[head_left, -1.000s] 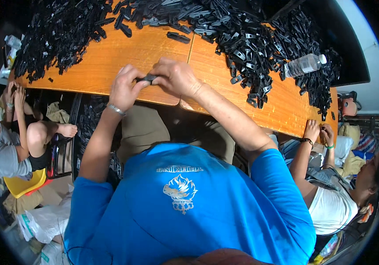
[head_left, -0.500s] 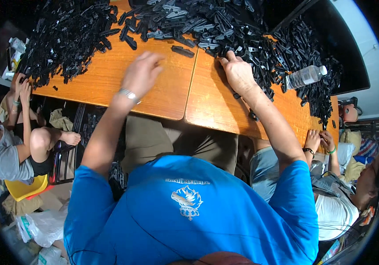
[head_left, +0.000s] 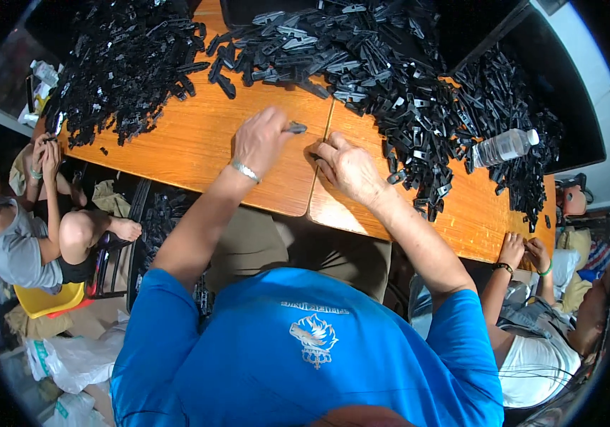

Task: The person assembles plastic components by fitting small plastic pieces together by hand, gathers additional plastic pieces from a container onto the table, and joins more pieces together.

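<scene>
My left hand (head_left: 256, 141) is closed over the wooden table, slightly smeared by motion. From its fingertips sticks out a long black plastic piece (head_left: 295, 128), like part of a clip. Close by on the right, at the table seam, my right hand (head_left: 347, 167) has its fingers curled together, tips pointing left. A small dark bit shows at those fingertips, too hidden to name. Beyond both hands spreads a big heap of black plastic clip pieces (head_left: 362, 64), some with shiny metal parts.
A second dark heap (head_left: 127, 71) of smaller parts covers the table's left. On the right heap lies a clear plastic bottle (head_left: 504, 148). One person (head_left: 13, 235) sits at the left, another (head_left: 539, 349) at the right, both with hands near the table edge.
My left hand has taken up the long black piece that lay near the seam. My right hand has come away from the heap, leftward and nearer, beside the left. The view has shifted slightly.
</scene>
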{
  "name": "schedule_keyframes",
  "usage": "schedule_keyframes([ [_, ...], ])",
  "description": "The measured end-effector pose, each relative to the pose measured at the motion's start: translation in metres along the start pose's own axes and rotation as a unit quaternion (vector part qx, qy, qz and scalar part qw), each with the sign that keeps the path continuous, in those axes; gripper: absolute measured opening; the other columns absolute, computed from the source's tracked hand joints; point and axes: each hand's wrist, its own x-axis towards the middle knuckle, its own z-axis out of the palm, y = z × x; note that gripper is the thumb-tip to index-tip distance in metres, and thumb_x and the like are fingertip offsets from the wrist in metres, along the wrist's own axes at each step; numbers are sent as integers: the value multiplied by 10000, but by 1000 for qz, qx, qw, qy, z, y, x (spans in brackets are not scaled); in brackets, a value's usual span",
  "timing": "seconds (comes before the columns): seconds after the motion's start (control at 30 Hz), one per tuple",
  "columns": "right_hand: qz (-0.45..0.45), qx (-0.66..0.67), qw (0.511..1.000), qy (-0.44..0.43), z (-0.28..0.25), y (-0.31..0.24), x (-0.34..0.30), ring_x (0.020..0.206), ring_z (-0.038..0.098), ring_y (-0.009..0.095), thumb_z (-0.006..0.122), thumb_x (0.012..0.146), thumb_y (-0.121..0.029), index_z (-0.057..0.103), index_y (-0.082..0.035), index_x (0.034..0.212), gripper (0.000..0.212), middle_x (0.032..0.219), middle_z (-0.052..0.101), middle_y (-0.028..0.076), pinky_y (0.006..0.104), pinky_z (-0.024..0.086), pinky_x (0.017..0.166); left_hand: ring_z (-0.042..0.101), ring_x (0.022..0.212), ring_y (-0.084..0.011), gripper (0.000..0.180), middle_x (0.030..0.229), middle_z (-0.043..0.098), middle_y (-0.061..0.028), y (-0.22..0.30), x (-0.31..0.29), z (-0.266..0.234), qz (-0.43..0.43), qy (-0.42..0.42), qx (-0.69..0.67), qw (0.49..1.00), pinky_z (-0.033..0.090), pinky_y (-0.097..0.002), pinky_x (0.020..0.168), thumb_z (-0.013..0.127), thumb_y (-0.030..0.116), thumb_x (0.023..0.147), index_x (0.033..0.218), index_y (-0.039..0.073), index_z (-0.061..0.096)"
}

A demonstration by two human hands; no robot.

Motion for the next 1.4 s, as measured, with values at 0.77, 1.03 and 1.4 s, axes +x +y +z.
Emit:
schedule_keyframes([
  [0.77, 29, 30, 997, 61, 22, -23, 28, 939, 723, 407, 799, 913, -75, 724, -71, 1119, 219, 1015, 701, 168, 475, 588, 787, 648, 1022, -348, 241, 1034, 675, -107, 0, -58, -37, -75, -16, -77, 994, 537, -445, 876, 872, 60, 817, 1022, 43, 746],
  [1.03, 9, 71, 996, 53, 23, -8, 30, 924, 729, 393, 806, 883, -77, 763, -68, 1105, 226, 997, 677, 145, 476, 595, 777, 651, 1008, -341, 230, 1008, 680, -101, -1, -58, -36, -91, -16, -82, 992, 536, -445, 858, 877, 63, 810, 1001, 40, 750],
  [1.4, -109, 83, 990, 11, 40, -31, 55, 868, 706, 376, 841, 866, -126, 784, -66, 1081, 231, 985, 684, 116, 453, 585, 721, 659, 937, -326, 178, 969, 646, -115, -15, -73, -68, -73, -5, -60, 996, 532, -423, 802, 845, 80, 856, 967, 18, 722],
])
